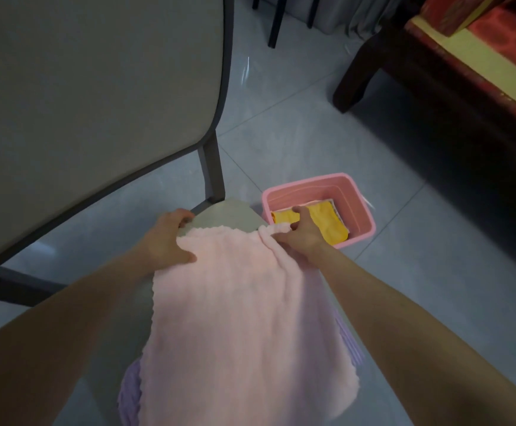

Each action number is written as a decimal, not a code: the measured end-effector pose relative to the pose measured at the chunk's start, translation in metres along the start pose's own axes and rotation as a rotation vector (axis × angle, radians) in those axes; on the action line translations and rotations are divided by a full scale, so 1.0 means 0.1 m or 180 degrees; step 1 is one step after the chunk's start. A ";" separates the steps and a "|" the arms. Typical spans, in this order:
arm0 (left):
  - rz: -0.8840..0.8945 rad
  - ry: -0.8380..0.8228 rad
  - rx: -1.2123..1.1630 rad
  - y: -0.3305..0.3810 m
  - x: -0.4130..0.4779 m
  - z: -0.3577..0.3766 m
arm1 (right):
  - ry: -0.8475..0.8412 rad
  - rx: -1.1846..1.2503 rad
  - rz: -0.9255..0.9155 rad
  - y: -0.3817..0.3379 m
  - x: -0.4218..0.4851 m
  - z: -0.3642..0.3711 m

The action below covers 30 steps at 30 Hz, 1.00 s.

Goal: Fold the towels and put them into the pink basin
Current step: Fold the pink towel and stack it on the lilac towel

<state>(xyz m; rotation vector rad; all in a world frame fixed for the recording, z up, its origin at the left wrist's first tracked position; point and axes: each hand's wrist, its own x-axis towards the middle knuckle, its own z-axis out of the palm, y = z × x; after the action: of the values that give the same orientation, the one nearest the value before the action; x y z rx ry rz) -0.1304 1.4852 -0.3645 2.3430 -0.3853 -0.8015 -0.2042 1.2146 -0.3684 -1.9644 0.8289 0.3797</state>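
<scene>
At the bottom of the frame a pink towel (pixel 244 318) lies lengthwise, running up to the frame's middle. It is a thick, fluffy pile with faint ribbing and a wavy edge. Under it a purple towel (pixel 130 392) of similar ribbed plush shows at the lower left and along the right side.

The pink towel looks light, soft and limp. It should sag and crease wherever it is unsupported, so I judge the corners and hems the best places to take it, with the folds smoothed flat by a palm. The pile should give good grip and is not fragile.

At the towel's far edge, the left hand (pixel 169 238) holds the far-left corner, thumb on the pile and fingers curled over the edge. The right hand (pixel 304 233) grips the far-right corner, where the cloth bunches into small gathers.

Both towels rest on a smooth grey seat (pixel 226 215) with a rounded corner, bare just beyond the hands.

Right of centre, on the floor (pixel 419 256) of pale glossy tiles, stands the pink basin (pixel 358 204): rectangular, rigid plastic, with rounded corners. A folded yellow towel (pixel 332 226) lies inside on a paler layer.

At upper left rises a padded beige chair back (pixel 96 103) in a dark frame. At upper right stands dark wooden furniture (pixel 373 66) with red cushions.
</scene>
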 end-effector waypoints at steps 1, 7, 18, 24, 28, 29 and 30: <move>-0.0031 -0.0048 0.0015 0.00 0.00 -0.01 | 0.0072 0.0013 0.0008 -0.01 0.01 0.01; 0.0012 -0.0747 0.0574 -0.07 -0.13 -0.17 | -0.0127 -0.0051 -0.0039 -0.06 0.03 -0.10; 0.0205 0.0240 -0.2345 0.47 -1.11 -0.70 | -0.1011 0.1496 -0.0411 -0.39 -0.67 -1.07; 0.0834 0.0009 -0.1602 0.85 -1.73 -1.08 | -0.1175 0.1554 -0.0400 -0.59 -1.20 -1.49; 0.1376 0.0354 -0.0452 0.99 -1.93 -1.34 | -0.1076 0.1267 -0.0806 -0.72 -1.55 -1.68; 0.1560 0.0438 -0.0257 1.02 -1.97 -1.38 | -0.1008 0.1187 -0.0886 -0.74 -1.61 -1.72; 0.1786 0.0533 -0.0044 1.05 -2.00 -1.41 | -0.0920 0.1129 -0.0948 -0.74 -1.66 -1.76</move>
<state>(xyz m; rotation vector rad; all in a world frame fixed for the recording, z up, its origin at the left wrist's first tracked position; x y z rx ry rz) -0.2036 1.5611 -0.1197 2.1057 -0.9039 -0.3342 -0.2849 1.1541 -0.1364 -1.6208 0.3795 0.3059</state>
